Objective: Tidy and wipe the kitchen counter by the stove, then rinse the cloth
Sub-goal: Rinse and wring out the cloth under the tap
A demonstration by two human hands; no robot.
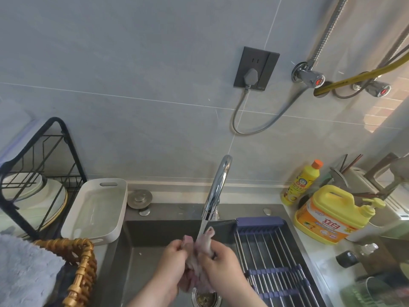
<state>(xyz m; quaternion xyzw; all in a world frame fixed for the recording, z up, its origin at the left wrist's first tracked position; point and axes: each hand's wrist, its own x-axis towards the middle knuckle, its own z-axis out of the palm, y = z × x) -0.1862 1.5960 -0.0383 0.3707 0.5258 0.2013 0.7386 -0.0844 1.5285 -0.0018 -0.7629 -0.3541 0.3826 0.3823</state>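
Note:
Over the dark sink (141,244), my left hand (171,264) and my right hand (221,267) both grip a pale pinkish cloth (199,251), bunched between them. The cloth sits right under the spout of the chrome tap (215,189), and a thin stream of water runs onto it. Part of the cloth hangs down between my palms toward the drain strainer (205,298), which holds food scraps.
A white tray (95,209) and a black dish rack (39,180) with plates stand left of the sink. A woven basket (81,271) with a grey towel is at the lower left. A roll-up drying rack (276,258) covers the sink's right side; yellow detergent bottles (332,216) stand beyond.

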